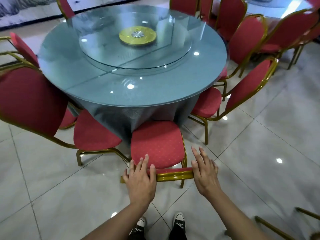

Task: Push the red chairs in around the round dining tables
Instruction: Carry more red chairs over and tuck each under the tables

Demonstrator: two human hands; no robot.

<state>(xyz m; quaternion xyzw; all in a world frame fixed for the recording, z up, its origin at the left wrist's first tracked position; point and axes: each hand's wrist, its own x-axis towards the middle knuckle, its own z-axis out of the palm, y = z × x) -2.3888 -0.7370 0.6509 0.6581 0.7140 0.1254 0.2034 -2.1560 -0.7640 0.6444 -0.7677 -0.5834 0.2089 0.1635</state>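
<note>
While the nearest red chair (156, 146) stood with the far edge of its seat against the hanging grey cloth (138, 116) of the round table, I had both hands on the top of its gold-framed back (173, 175), which ran across the near side of the view. My left hand (138, 179) lay flat over the left end of that rail, its fingers (144, 161) straight and reaching past it above the seat, the thumb lying along the rail. My right hand (205, 174) rested on the right end, its fingers (197, 155) likewise straight and spread, curled round nothing.

Just left of this chair stood a second red chair (94, 134), its seat also touching the cloth, and nearer on the left a third (29, 99) showed its broad back. To the right another chair (242, 94) sat angled with its seat partly under the tabletop (86, 70). More chairs ringed the far side. On the glass tabletop lay a glass turntable (97, 47) with a gold hub (137, 36). The floor (259, 153) was glossy pale tile, and my two dark sneakers (178, 222) showed at the near edge.
</note>
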